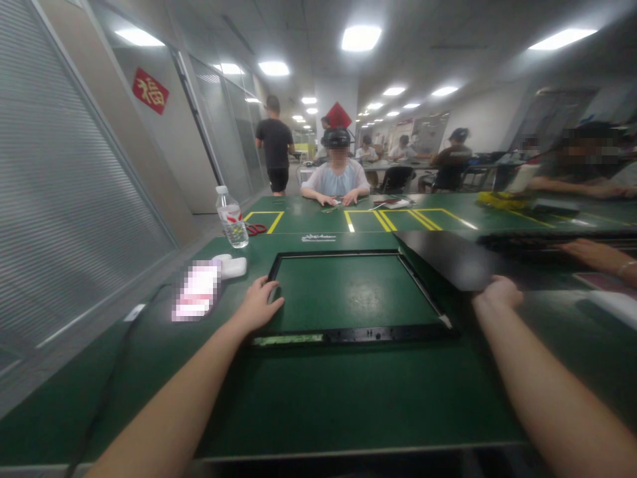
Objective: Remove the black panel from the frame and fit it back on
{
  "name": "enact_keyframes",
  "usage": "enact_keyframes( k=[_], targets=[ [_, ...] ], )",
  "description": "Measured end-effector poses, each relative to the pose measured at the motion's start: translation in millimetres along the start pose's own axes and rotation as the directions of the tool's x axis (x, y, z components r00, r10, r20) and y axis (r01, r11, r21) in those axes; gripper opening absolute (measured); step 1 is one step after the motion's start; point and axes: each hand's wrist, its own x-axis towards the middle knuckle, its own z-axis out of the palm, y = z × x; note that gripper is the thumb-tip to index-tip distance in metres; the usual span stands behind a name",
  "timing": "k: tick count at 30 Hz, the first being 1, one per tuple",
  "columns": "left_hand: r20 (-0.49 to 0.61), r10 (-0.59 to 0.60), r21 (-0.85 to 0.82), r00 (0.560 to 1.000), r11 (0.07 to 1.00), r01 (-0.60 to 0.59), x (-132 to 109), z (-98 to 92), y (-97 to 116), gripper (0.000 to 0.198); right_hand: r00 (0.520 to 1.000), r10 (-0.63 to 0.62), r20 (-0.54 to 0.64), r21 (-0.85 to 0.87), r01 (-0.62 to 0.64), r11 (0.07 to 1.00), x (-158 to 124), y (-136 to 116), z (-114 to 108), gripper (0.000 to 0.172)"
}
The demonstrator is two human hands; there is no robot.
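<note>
Currently left hand [259, 303] resting on black frame [373, 334], right hand [497, 293] holding dark panel [448, 262]

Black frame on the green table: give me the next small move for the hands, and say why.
Probably slide the black panel left, over the opening of the black frame. The right hand holds the panel's near edge, the panel lies along the frame's right rail, and the left hand rests on the left rail, apparently steadying it.

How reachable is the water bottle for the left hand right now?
Probably yes. The left hand rests on the left edge of the black frame; the water bottle stands beyond it, only a low white object lying near the path.
</note>
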Motion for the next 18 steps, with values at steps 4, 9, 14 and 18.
enact_keyframes(
  k=[4,9,14,18],
  targets=[
    [-0.008,0.006,0.001,1.0,1.0,-0.006,0,0.5,-1,0.052,0.998,0.041,-0.051,0.067,-0.038,0.997,-5,-3,1,0.032],
    [0.006,0.007,0.005,1.0,1.0,-0.007,0,0.3,-1,0.055,0.999,0.031,0.026,0.18,-0.036,0.983,-13,-8,3,0.03],
    [-0.035,0.004,-0.025,0.999,1.0,-0.005,2,-0.3,-3,0.057,0.995,0.008,0.104,0.244,-0.034,0.969,-25,-13,5,0.027],
    [-0.144,-0.006,-0.128,0.99,0.992,-0.013,3,-5.9,-4,0.051,0.978,0.029,0.205,0.164,-0.063,0.984,-35,-15,5,0.02]
  ],
)
